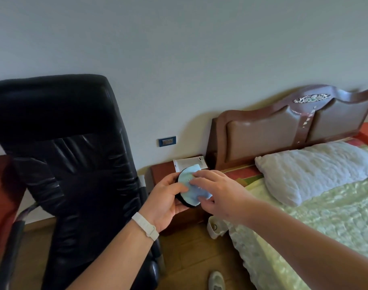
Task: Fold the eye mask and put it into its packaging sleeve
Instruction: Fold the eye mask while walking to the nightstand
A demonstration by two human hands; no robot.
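A light blue eye mask (188, 181) with a black edge is folded into a rounded shape and held in the air above a nightstand. My left hand (166, 197) grips it from the left and underneath. My right hand (218, 191) lies over its right side, fingers pressing on the blue fabric. The white packaging sleeve (189, 162) lies flat on the nightstand just behind the mask, partly hidden by it.
A black leather chair (74, 164) stands at the left. The red-brown nightstand (162, 172) sits between the chair and a bed (304, 216) with a white pillow (313, 168) and wooden headboard. A white shoe (216, 280) lies on the wooden floor.
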